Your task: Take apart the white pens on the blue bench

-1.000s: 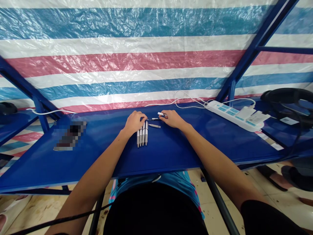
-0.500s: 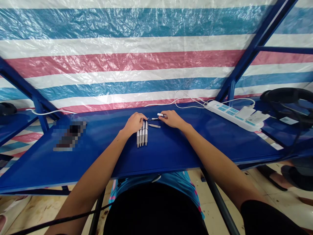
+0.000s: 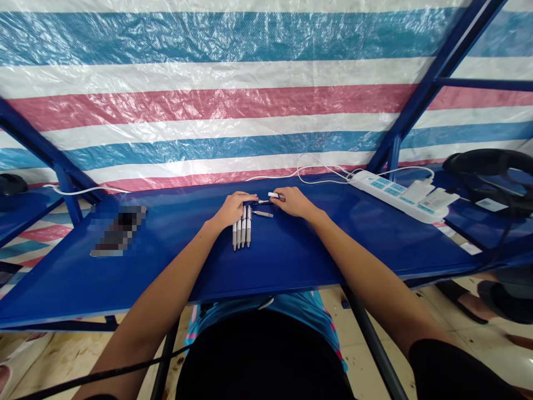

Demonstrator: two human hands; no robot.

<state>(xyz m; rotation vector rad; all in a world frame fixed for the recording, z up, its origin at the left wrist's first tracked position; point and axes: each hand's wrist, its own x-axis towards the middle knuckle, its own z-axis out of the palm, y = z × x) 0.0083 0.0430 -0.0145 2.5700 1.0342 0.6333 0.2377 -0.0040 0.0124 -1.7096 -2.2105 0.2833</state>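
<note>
**No Words You Can Read**

No word or number here can be read. The white power strip (image 3: 395,195) at the right of the table (image 3: 333,255) has small blue marks on it, but they are too small to read. The two white plugs (image 3: 431,197) in it may have tiny print, but it can't be made out. At the far right, a small white sticker (image 3: 490,204) has marks on it that are too small to read too. The white pens (image 3: 242,228) in the middle show no print that can be read. At the left, the thing on the table is blurred out (image 3: 119,230).
</note>
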